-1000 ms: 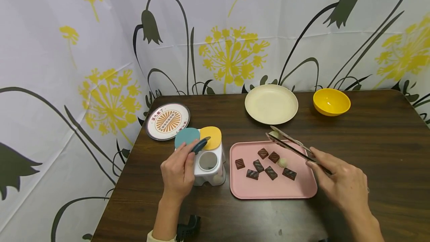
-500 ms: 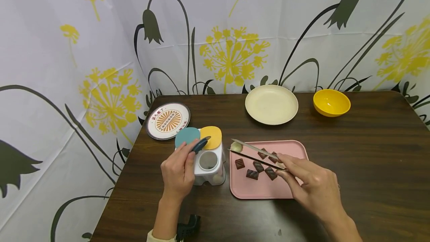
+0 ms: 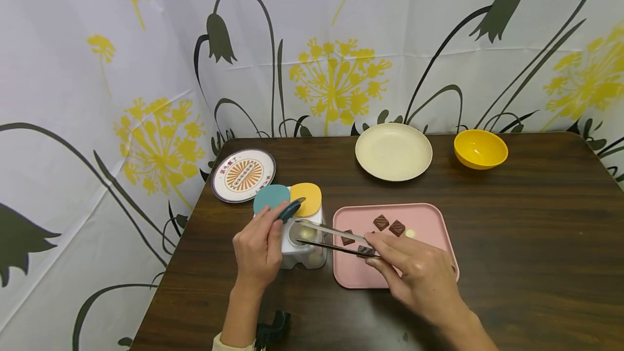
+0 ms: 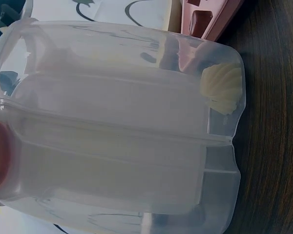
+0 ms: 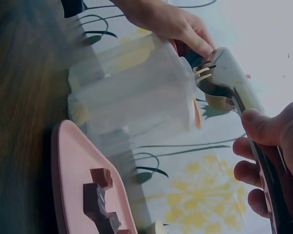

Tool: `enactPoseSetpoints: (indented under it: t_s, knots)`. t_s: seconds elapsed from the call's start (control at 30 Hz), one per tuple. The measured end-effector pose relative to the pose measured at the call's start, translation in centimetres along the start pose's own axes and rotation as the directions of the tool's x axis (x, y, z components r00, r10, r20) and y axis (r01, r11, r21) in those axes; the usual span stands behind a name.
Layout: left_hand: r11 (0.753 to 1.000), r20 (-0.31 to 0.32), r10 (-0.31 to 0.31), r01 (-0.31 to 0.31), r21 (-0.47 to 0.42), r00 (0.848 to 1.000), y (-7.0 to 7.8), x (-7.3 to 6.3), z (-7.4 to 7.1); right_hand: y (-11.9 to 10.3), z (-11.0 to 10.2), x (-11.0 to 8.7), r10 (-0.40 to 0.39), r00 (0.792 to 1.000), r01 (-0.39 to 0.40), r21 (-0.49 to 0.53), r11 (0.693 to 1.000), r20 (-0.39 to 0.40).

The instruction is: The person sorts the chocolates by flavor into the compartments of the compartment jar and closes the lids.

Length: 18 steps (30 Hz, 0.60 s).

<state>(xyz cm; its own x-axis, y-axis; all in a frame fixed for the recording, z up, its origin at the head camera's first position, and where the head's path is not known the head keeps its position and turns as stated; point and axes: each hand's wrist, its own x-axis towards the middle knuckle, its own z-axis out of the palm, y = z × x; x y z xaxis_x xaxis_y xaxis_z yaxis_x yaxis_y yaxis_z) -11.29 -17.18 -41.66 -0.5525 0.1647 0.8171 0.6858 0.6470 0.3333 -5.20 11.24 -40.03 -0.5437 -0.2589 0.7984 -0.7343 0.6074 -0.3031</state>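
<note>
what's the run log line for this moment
left grip: holds blue lid | right grip: holds tongs | pale piece: between tongs, at container opening | tray: brown pieces

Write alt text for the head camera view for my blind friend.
A right hand holds tongs gripping a pale piece at the round hole of a white-topped container, while the left hand holds a dark blue lid. To the right, brown pieces lie on a pink tray; a cream plate and a yellow bowl sit farther back.

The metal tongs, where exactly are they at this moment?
In the head view, the right hand holds the metal tongs, their tips at the round opening of the container, left of the pink tray.
</note>
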Motion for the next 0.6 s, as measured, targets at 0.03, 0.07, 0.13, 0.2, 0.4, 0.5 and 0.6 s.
enactPoseSetpoints:
  t_s: [0.03, 0.07, 0.13, 0.2, 0.4, 0.5, 0.6]
  knots:
    - [1.000, 0.000, 0.000, 0.000, 0.001, 1.000, 0.00, -0.01, 0.00, -0.06, 0.08, 0.03, 0.000, 1.000, 0.000, 0.004, 1.000, 0.003]
    - [1.000, -0.002, 0.001, -0.001, 0.002, 1.000, 0.01, -0.02, 0.00, -0.13, 0.14, 0.06, 0.001, 1.000, -0.001, 0.007, 1.000, 0.008]
    - [1.000, -0.005, 0.001, -0.001, 0.004, 1.000, 0.02, -0.04, -0.01, -0.25, 0.24, 0.14, 0.003, 1.000, -0.003, 0.012, 1.000, 0.015]
    - [1.000, -0.010, 0.004, -0.004, 0.006, 1.000, 0.04, -0.04, 0.00, -0.40, 0.27, 0.20, 0.008, 1.000, -0.008, 0.016, 1.000, 0.026]
    - [1.000, -0.013, 0.011, -0.011, -0.002, 1.000, 0.05, 0.05, 0.08, -0.76, 0.26, 0.28, 0.036, 0.996, -0.037, 0.013, 0.999, 0.080]
    - [1.000, -0.010, 0.010, -0.010, -0.007, 1.000, 0.06, 0.10, 0.11, -0.74, 0.21, 0.28, 0.050, 0.993, -0.052, 0.010, 0.999, 0.102]
    - [1.000, -0.010, 0.007, -0.007, -0.007, 1.000, 0.06, 0.14, 0.10, -0.67, 0.17, 0.26, 0.056, 0.991, -0.057, 0.004, 0.998, 0.121]
